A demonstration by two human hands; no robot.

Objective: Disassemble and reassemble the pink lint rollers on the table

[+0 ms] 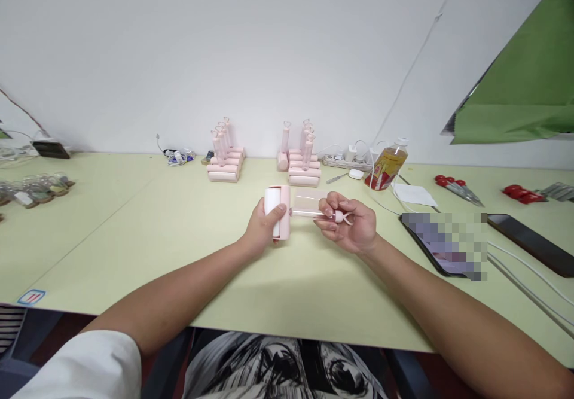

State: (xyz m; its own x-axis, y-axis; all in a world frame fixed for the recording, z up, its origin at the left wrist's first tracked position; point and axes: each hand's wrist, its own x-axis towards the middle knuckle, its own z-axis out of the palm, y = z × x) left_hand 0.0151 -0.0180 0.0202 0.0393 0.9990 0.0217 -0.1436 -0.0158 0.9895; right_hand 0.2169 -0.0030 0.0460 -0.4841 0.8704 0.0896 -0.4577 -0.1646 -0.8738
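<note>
A pink lint roller [286, 207] with a white sticky roll is held above the table in front of me. My left hand [263, 222] is closed around its roller head, thumb pressed on the pink casing. At the other end, my right hand [350, 222] has its fingers wrapped around the clear handle [307, 212], near the pink loop at its tip. Beyond my hands, several similar lint rollers stand handle-up in a left group [224, 173] and a right group [304, 177]. A pale, see-through pink piece [309, 198] shows behind the handle; what it belongs to I cannot tell.
A power strip [343, 163], a white charger box [356, 174] and a drink bottle [388, 166] are at the back right. Phones [439, 246] with cables lie right of my hand, red-handled tools [457, 188] behind them. Several small glass items [38, 189] sit far left.
</note>
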